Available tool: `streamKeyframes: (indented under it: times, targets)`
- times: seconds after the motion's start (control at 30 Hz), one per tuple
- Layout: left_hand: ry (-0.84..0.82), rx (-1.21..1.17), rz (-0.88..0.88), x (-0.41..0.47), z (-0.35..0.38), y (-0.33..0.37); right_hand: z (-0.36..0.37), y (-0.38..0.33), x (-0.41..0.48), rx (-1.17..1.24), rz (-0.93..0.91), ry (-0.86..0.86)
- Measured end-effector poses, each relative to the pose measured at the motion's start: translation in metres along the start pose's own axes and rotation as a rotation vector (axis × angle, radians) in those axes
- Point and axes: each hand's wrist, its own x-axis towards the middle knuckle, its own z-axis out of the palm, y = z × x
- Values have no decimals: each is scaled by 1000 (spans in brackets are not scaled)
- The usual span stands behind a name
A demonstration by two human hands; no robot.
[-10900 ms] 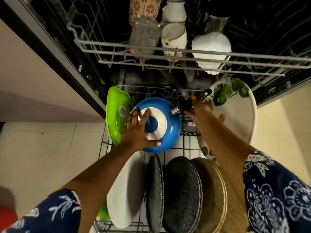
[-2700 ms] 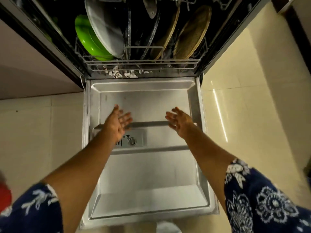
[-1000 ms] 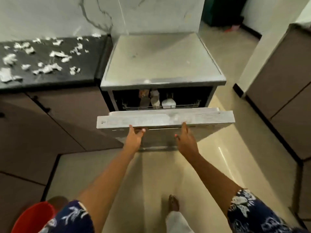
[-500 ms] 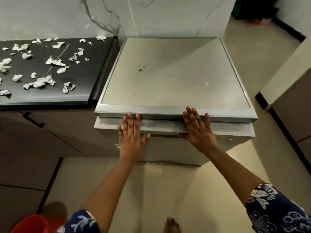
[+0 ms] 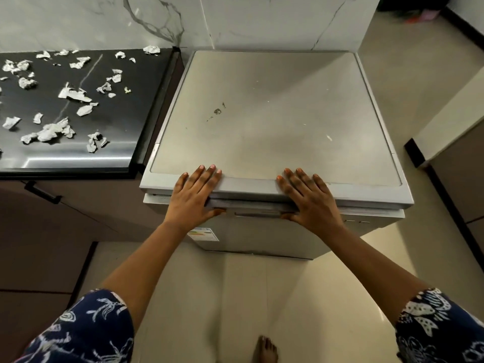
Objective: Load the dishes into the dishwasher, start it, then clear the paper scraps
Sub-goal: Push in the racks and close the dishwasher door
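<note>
A silver-grey, box-shaped freestanding dishwasher is seen from above. It is set against the white marble-veined wall, just right of a glossy black countertop. Its front is turned toward the person. Its flat top is nearly square, so no long axis is marked. The door is stood upright against the body, with its upper edge running left to right and only a narrow dark seam left beneath the top.

Two hands are laid on that front edge. The left hand and the right hand are both spread flat, fingers straight over the rim and palms pressed to the door, with nothing grasped.

Torn white paper scraps are scattered across the countertop (well over twenty, though the frame's left edge prevents an exact count). One bare foot is seen on the pale tiled floor.
</note>
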Motion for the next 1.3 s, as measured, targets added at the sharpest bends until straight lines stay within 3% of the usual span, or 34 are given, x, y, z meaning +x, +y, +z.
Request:
streamKeyframes:
  times: [0.37, 0.77, 1.07, 1.3]
  targets:
    - [190, 13, 34, 3, 14, -5, 12, -2, 1, -18, 28, 154]
    - [209, -35, -11, 3, 15, 0, 17, -4, 0, -7, 51, 196]
    - [12, 3, -125, 7, 1, 27, -2, 4, -7, 38, 21, 35]
    - [-186, -26, 106, 62, -12, 110, -23, 108, -73, 39, 238, -165]
